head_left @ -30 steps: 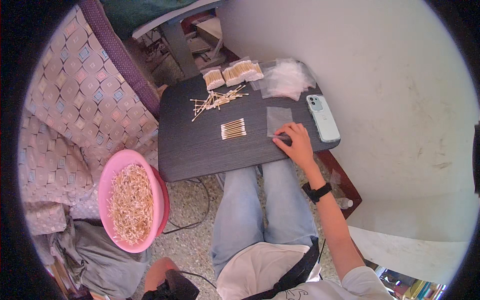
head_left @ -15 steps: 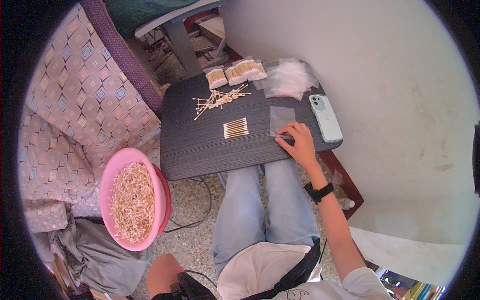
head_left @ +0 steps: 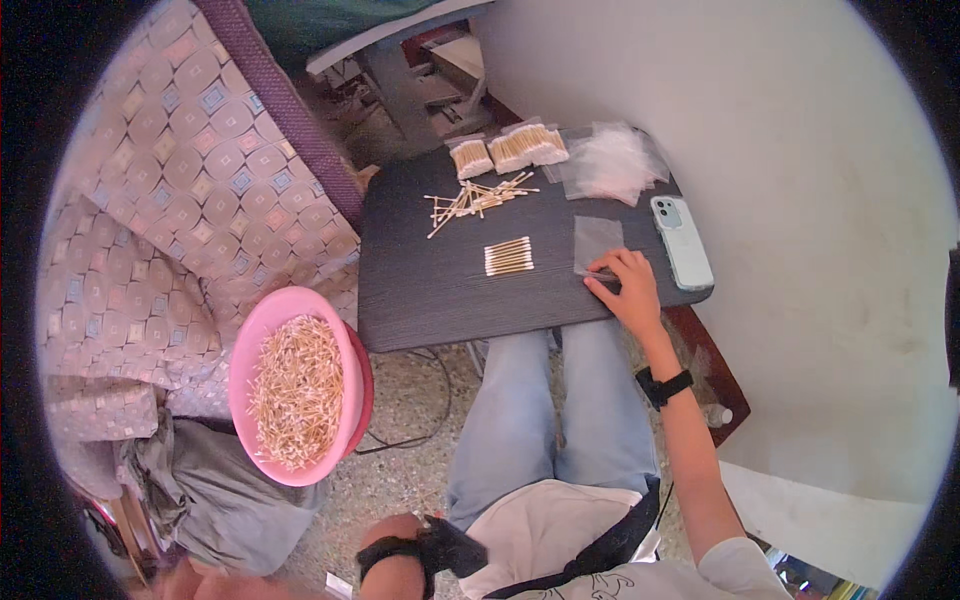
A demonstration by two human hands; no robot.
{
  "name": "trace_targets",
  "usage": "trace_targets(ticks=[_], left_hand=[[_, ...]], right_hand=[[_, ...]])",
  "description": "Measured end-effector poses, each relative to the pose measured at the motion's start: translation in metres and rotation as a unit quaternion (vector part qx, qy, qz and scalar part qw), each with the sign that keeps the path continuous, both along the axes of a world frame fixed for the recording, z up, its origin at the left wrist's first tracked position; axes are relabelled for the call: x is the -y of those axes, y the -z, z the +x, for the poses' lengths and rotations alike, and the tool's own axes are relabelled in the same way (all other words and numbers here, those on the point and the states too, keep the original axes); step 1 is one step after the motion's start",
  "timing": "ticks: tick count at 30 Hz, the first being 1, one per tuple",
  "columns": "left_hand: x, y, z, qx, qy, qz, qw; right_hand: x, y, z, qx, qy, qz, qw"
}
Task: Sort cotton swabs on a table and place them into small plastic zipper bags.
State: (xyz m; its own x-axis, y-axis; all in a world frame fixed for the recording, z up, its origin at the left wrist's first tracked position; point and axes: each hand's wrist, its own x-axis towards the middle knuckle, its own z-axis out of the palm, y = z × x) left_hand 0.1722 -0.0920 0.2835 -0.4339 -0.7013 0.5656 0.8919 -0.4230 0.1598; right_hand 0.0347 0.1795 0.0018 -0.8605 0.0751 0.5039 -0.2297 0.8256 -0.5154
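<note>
My right hand (head_left: 628,290), a black watch on its wrist, rests near the table's front right. Its thumb and fingers are closed on the near edge of a small clear plastic bag (head_left: 597,240) lying flat. To the left of the bag lies a neat row of cotton swabs (head_left: 509,257), side by side. Behind that row is a loose, crossed pile of swabs (head_left: 478,200). At the lower left edge a smeared patch of skin appears to be my left hand (head_left: 215,584); its fingers cannot be made out.
Filled swab bags (head_left: 528,148) and a stack of clear bags (head_left: 615,165) line the back of the dark table (head_left: 430,305). A pale phone (head_left: 683,243) lies at its right edge, near the wall. A pink basin (head_left: 240,375) full of swabs stands left.
The whole view has shifted, so the table and basin appear further right. A blurred patch of skin has come in at the lower left. My right hand stays at the bag's edge.
</note>
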Motion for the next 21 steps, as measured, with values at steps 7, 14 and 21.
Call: trace_targets(ticks=[7,14,21], left_hand=[[-0.067,0.013,0.015,0.027,0.788,0.177,0.589],[-0.042,0.006,0.028,0.283,0.783,0.053,0.551],[-0.037,0.021,0.069,0.284,0.712,0.110,0.633]], right_hand=[[-0.009,-0.003,0.005,0.010,0.008,0.001,1.000],[-0.003,0.002,0.001,0.019,0.001,-0.008,1.000],[-0.008,0.002,0.003,0.003,0.003,-0.004,1.000]])
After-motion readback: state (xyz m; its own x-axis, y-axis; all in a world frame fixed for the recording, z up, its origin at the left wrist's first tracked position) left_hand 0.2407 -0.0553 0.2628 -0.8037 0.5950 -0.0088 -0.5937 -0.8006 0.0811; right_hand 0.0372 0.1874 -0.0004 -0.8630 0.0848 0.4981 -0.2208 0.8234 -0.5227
